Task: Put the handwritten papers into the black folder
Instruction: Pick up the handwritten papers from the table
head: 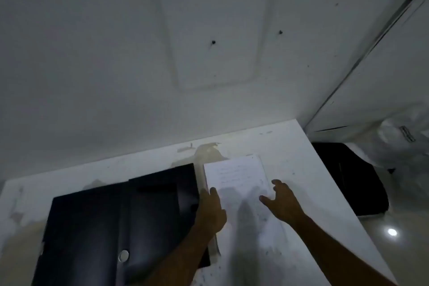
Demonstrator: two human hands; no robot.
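A black folder lies open and flat on the left part of the white table, with a round metal snap near its front. Just right of it lies a stack of white handwritten papers. My left hand rests at the papers' left edge, thumb on the sheet, over the folder's right edge. My right hand hovers over the papers' right side, fingers spread, holding nothing that I can see.
The table stands against a white wall with two dark holes. Right of the table, a black bag lies on the floor beside crumpled clear plastic. A light glare shows on the floor.
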